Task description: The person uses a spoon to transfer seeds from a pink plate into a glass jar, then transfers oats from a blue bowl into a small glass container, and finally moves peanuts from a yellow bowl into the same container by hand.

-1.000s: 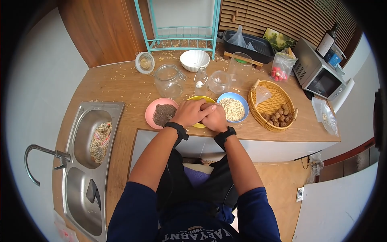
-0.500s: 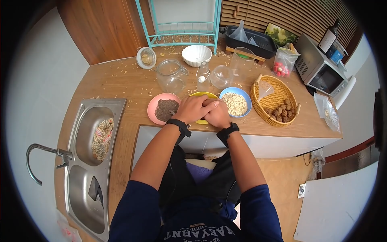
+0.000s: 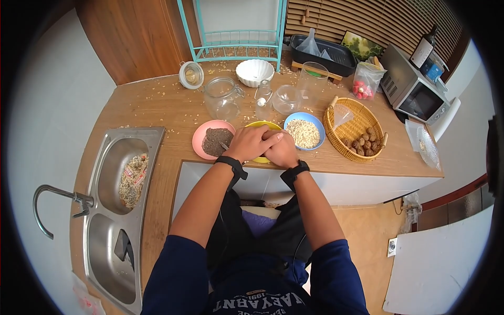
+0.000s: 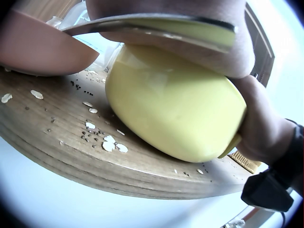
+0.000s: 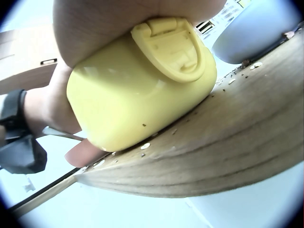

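Note:
Over the yellow bowl (image 3: 261,125), my left hand (image 3: 248,144) and right hand (image 3: 282,150) lie together, the left partly covering the right. The bowl stands near the counter's front edge, and its folding clasp (image 5: 173,50) shows in the right wrist view. Both palms are close above the rim and hide the inside. I cannot tell whether anything is between the hands. To the left is a pink bowl (image 3: 197,137) of dark seeds, from which a metal handle (image 4: 199,33) leans out. On the right stands a blue bowl (image 3: 321,133) of oats.
Behind the bowls stand a clip-top glass jar (image 3: 220,100), a small bottle (image 3: 263,103), a round glass jar (image 3: 286,100) and a white fluted bowl (image 3: 254,73). A wicker basket (image 3: 336,111) with walnuts (image 3: 362,144) lies right. The sink (image 3: 148,137) is left. Loose oats dot the counter.
The hands stay together over the yellow bowl, with a slight shift of the right hand against the left. The head view has moved a little; the bowls and jars keep their places.

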